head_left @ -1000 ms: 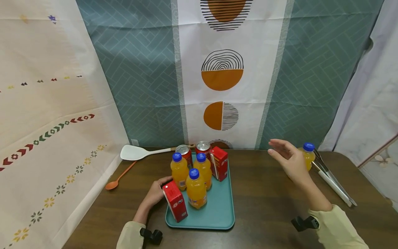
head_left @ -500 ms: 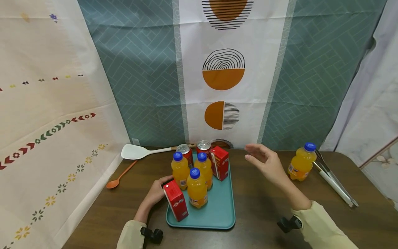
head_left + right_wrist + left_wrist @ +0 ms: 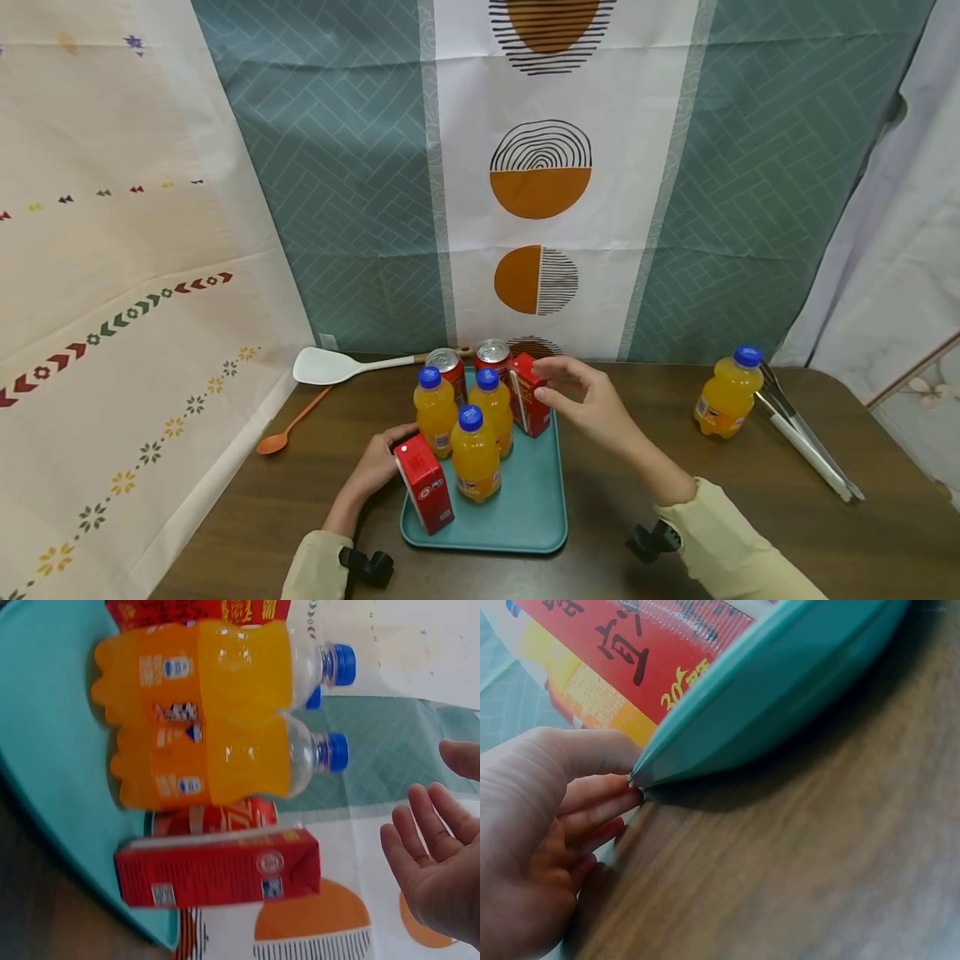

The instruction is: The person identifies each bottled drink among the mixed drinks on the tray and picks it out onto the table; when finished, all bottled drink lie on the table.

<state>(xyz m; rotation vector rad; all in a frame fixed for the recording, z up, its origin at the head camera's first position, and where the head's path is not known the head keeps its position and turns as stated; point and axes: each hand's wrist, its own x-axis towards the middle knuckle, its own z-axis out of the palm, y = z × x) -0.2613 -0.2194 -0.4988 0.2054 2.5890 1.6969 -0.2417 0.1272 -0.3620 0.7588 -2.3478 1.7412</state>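
A teal tray (image 3: 517, 527) on the table carries several drinks. My left hand (image 3: 377, 462) is at its left side; in the left wrist view, thumb and fingers pinch the tray's rim (image 3: 727, 727). Beside that hand stands a red drink carton (image 3: 424, 485). Three orange soda bottles (image 3: 474, 458) with blue caps stand mid-tray, with two red soda cans (image 3: 444, 367) behind them. My right hand (image 3: 588, 400) is by the second red carton (image 3: 529, 398) at the tray's back right. In the right wrist view, its fingers are spread and apart from that carton (image 3: 217, 871).
Another orange soda bottle (image 3: 727, 393) stands on the table at right, next to metal tongs (image 3: 806, 442). A white spatula (image 3: 330, 367) and an orange spoon (image 3: 273, 442) lie at back left. Hanging cloth (image 3: 360, 208) backs the table (image 3: 637, 467).
My right hand has moved left, from beside the lone orange soda bottle to the carton at the tray's back right. The left hand stays at the tray's edge.
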